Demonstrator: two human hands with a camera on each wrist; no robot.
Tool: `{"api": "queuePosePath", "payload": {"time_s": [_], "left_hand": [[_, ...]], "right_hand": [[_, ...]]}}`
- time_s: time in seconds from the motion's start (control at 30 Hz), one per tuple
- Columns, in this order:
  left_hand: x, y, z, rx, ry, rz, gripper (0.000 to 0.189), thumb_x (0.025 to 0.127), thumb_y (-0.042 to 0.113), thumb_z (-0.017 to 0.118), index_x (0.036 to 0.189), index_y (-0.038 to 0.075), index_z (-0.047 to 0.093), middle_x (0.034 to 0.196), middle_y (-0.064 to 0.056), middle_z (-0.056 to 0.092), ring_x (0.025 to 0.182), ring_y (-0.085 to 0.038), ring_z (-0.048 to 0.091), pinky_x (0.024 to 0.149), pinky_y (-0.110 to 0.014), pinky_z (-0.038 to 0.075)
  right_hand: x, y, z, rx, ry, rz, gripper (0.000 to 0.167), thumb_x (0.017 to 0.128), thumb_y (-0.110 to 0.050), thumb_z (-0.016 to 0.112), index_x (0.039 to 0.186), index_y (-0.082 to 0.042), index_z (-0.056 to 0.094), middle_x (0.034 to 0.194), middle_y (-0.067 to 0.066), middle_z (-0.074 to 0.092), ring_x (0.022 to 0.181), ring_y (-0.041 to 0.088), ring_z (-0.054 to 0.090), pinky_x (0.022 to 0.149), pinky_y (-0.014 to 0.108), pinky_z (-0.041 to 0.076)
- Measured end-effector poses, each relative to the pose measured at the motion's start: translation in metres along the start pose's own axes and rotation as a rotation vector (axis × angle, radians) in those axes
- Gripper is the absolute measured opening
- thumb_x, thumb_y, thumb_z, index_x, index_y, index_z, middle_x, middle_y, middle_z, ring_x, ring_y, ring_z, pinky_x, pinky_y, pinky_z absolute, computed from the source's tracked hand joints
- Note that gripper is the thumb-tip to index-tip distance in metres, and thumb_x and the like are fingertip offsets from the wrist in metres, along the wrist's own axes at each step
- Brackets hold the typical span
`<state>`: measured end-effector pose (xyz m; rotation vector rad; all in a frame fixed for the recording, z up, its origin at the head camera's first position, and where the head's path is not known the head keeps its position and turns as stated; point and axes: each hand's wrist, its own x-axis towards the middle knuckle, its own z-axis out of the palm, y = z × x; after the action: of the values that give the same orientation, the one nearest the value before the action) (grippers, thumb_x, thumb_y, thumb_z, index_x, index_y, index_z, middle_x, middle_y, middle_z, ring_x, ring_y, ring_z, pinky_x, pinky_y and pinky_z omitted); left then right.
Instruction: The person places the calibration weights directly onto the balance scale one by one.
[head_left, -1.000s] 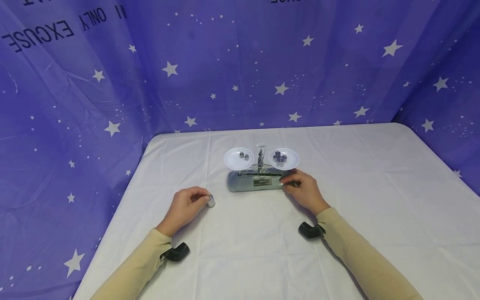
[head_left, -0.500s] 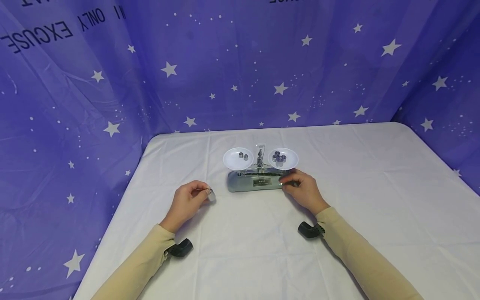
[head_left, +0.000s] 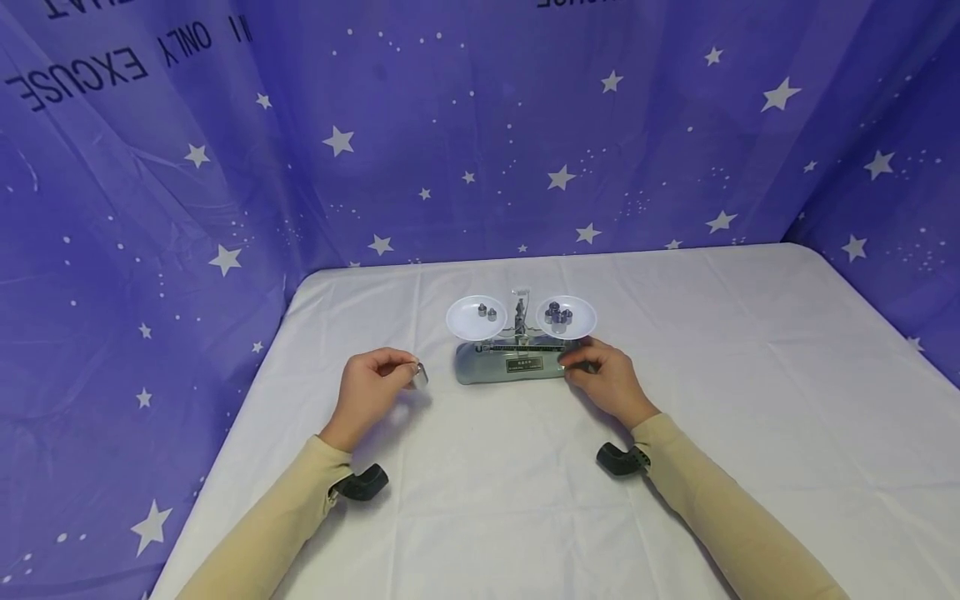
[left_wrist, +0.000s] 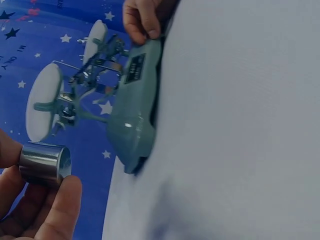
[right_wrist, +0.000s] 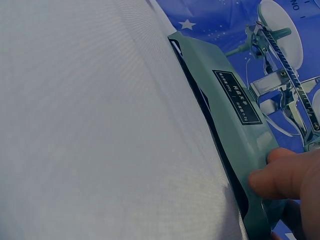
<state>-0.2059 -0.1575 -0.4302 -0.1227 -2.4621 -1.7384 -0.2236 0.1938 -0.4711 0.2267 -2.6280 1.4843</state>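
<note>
My left hand pinches a shiny metal balance weight between thumb and fingers, held above the cloth to the left of a green balance scale. In the left wrist view the weight appears as a smooth silver cylinder near the scale's left pan. My right hand grips the right end of the scale's base, its thumb on the front face. Two small weights sit in the left pan, and several weights are grouped in the right pan.
A white cloth covers the table under the scale. Behind and to the sides hangs a blue curtain with white stars. Black wrist-camera mounts stick out from both sleeves.
My left hand has lifted the weight off the cloth and moved slightly away from my body. The right hand stays on the scale base, and the weights in the pans look unmoved.
</note>
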Motion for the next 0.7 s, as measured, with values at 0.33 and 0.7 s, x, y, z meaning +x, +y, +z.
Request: {"api": "queuePosePath", "payload": {"time_s": [0.33,0.7], "left_hand": [[0.014,0.032,-0.010,-0.036,-0.036,-0.027,0.019,0.089,0.010,0.069,0.099,-0.004,0.077,0.080,0.007,0.076,0.071,-0.007,0.073,0.074,-0.032,0.063],[0.036,0.064,-0.008,-0.022,-0.046,0.060,0.020,0.087,0.009,0.071,0.100,-0.005,0.077,0.089,0.002,0.076,0.076,-0.004,0.071,0.073,-0.023,0.062]], "right_hand": [[0.000,0.002,0.000,-0.006,-0.002,-0.004,0.016,0.081,0.005,0.072,0.096,0.002,0.078,0.143,0.027,0.058,0.143,0.045,0.046,0.118,0.054,0.040],[-0.001,-0.002,-0.001,-0.009,0.002,-0.014,0.015,0.082,0.006,0.071,0.095,0.002,0.078,0.142,0.026,0.060,0.143,0.045,0.046,0.119,0.054,0.040]]}}
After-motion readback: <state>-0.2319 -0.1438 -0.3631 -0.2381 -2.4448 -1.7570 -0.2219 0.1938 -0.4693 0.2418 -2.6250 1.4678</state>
